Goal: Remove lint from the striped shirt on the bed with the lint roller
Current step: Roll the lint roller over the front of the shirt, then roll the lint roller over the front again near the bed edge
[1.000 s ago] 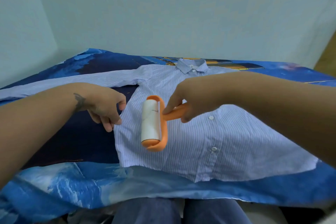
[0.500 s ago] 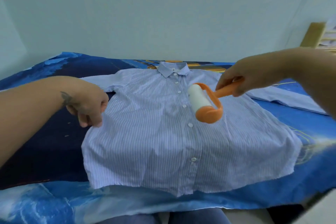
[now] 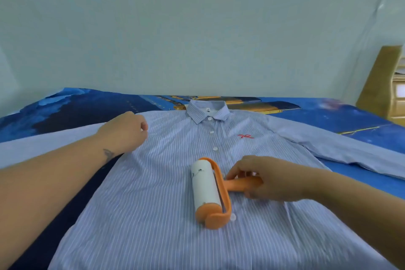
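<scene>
The right hand (image 3: 269, 178) grips the roller (image 3: 208, 192) on the shirt (image 3: 153, 204), mid-front on the bed (image 3: 350, 116). The left hand (image 3: 125, 133), fingers curled, pins the shoulder. Roll straight, evenly, with the cloth taut.

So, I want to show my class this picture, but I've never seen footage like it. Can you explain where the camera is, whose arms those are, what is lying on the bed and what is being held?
There is no machine here. The camera sits on a person's head and looks forward and down, so the two arms reaching in are that person's own. A blue-and-white striped shirt lies spread flat, buttons up, on a bed with a blue printed cover. The right hand holds the orange handle of a lint roller, whose white roll lies on the shirt's front beside the button line. The left hand, fingers curled, rests on the shirt near its shoulder; whether it pinches the cloth cannot be told. Behind is a plain pale wall.
</scene>
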{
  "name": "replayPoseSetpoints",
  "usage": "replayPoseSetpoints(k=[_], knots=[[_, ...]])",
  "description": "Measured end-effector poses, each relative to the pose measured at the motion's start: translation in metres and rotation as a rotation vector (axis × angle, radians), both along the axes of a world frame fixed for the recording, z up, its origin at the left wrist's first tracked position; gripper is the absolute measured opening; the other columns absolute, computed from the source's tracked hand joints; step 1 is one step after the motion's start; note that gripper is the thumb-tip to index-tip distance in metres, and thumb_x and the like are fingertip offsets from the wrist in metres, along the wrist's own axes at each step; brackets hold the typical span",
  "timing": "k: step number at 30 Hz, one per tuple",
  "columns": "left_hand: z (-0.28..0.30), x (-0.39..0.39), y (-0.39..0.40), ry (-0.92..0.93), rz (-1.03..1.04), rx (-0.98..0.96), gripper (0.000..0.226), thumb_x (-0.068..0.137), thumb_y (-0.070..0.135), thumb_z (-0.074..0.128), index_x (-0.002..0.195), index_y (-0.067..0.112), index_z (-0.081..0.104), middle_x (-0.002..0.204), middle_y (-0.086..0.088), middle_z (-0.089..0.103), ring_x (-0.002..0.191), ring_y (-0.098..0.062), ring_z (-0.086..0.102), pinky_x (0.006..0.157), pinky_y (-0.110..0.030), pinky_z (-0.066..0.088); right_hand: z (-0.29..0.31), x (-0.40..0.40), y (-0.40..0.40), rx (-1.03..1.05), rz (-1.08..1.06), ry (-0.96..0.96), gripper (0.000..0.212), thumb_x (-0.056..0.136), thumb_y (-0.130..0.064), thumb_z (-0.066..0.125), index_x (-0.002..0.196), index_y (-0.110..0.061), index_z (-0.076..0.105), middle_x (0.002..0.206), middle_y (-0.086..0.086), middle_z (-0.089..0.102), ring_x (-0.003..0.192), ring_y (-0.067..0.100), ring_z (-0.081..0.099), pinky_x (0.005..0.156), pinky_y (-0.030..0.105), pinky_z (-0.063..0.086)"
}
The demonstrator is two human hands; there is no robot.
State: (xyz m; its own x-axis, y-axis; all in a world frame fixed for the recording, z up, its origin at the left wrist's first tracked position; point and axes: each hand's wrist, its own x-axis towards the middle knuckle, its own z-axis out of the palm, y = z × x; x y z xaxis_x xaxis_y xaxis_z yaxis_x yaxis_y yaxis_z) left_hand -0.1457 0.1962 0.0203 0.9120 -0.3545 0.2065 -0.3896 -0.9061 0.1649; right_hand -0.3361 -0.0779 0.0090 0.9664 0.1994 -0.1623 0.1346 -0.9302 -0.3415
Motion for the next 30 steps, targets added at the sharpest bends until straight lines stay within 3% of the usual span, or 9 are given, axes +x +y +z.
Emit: replayPoseSetpoints(k=[4, 8, 11, 14, 18, 22, 24, 26, 30], knots=[[0.004, 0.045, -0.012, 0.067, 0.042, 0.008, 0.034, 0.089, 0.027, 0.058, 0.123, 0.023, 0.057, 0.132, 0.000, 0.051, 0.112, -0.021, 0.055, 0.093, -0.034, 0.045, 0.029, 0.033, -0.023, 0.072, 0.002, 0.097, 0.048, 0.069, -0.055, 0.071, 0.113, -0.055, 0.054, 0.104, -0.028, 0.058, 0.094, -0.010, 0.055, 0.079, 0.013, 0.044], [0.002, 0.086, -0.034, 0.119, 0.043, -0.077, 0.036, 0.092, 0.023, 0.055, 0.127, 0.019, 0.055, 0.137, -0.002, 0.052, 0.108, -0.022, 0.061, 0.094, -0.034, 0.043, 0.042, 0.104, -0.057, 0.195, -0.249, -0.149, 0.018, 0.084, -0.034, 0.069, 0.100, -0.041, 0.068, 0.086, -0.018, 0.069, 0.068, -0.002, 0.065, 0.071, 0.022, 0.050], [-0.008, 0.111, -0.050, 0.121, 0.039, -0.064, 0.037, 0.093, 0.023, 0.052, 0.130, 0.020, 0.052, 0.137, -0.002, 0.052, 0.111, -0.022, 0.058, 0.094, -0.034, 0.043, 0.028, 0.159, -0.073, 0.216, -0.396, -0.206, 0.018, 0.087, -0.020, 0.065, 0.105, -0.024, 0.070, 0.068, -0.011, 0.069, 0.055, 0.001, 0.062, 0.053, 0.017, 0.045], [-0.018, 0.134, -0.066, 0.133, 0.048, -0.077, 0.037, 0.092, 0.018, 0.048, 0.129, 0.021, 0.052, 0.129, -0.004, 0.058, 0.105, -0.024, 0.060, 0.089, -0.036, 0.046, 0.012, 0.207, -0.083, 0.207, -0.487, -0.210, 0.026, 0.090, -0.008, 0.058, 0.115, -0.012, 0.065, 0.097, 0.005, 0.071, 0.057, 0.009, 0.065, 0.051, 0.023, 0.047], [-0.029, 0.164, -0.079, 0.133, 0.095, -0.110, 0.038, 0.090, 0.013, 0.047, 0.127, 0.018, 0.053, 0.121, -0.005, 0.061, 0.104, -0.023, 0.058, 0.084, -0.033, 0.045, -0.008, 0.255, -0.093, 0.125, -0.621, -0.274, 0.030, 0.088, -0.001, 0.047, 0.115, 0.003, 0.061, 0.105, 0.023, 0.068, 0.064, 0.025, 0.069, 0.067, 0.044, 0.059], [-0.039, 0.185, -0.081, 0.179, 0.123, -0.177, 0.037, 0.084, 0.007, 0.056, 0.120, 0.015, 0.054, 0.111, -0.006, 0.064, 0.095, -0.023, 0.064, 0.080, -0.034, 0.050, -0.021, 0.279, -0.109, 0.003, -0.637, -0.272, 0.020, 0.091, -0.013, 0.051, 0.106, -0.007, 0.062, 0.105, 0.013, 0.067, 0.082, 0.026, 0.062, 0.061, 0.030, 0.048], [-0.042, 0.192, -0.079, 0.209, 0.082, -0.213, 0.030, 0.082, 0.004, 0.058, 0.106, 0.019, 0.048, 0.098, -0.007, 0.065, 0.086, -0.025, 0.066, 0.075, -0.038, 0.050, -0.023, 0.284, -0.115, 0.018, -0.644, -0.271, 0.018, 0.090, -0.015, 0.053, 0.105, -0.022, 0.046, 0.090, 0.006, 0.061, 0.068, 0.018, 0.055, 0.052, 0.026, 0.039], [-0.046, 0.198, -0.075, 0.182, 0.024, -0.163, 0.022, 0.084, 0.005, 0.053, 0.092, 0.023, 0.042, 0.093, -0.008, 0.063, 0.082, -0.025, 0.063, 0.071, -0.038, 0.048, -0.025, 0.287, -0.121, -0.002, -0.605, -0.255, 0.024, 0.089, -0.008, 0.048, 0.106, -0.021, 0.037, 0.078, 0.004, 0.055, 0.060, 0.015, 0.048, 0.046, 0.027, 0.033], [-0.047, 0.206, -0.065, 0.142, -0.023, -0.028, 0.006, 0.089, 0.024, 0.049, 0.090, 0.029, 0.045, 0.091, 0.004, 0.059, 0.081, -0.015, 0.056, 0.068, -0.031, 0.043, -0.029, 0.288, -0.133, -0.118, -0.565, -0.223, 0.023, 0.088, -0.004, 0.044, 0.103, -0.020, 0.039, 0.088, 0.007, 0.062, 0.069, 0.019, 0.054, 0.060, 0.031, 0.044]])
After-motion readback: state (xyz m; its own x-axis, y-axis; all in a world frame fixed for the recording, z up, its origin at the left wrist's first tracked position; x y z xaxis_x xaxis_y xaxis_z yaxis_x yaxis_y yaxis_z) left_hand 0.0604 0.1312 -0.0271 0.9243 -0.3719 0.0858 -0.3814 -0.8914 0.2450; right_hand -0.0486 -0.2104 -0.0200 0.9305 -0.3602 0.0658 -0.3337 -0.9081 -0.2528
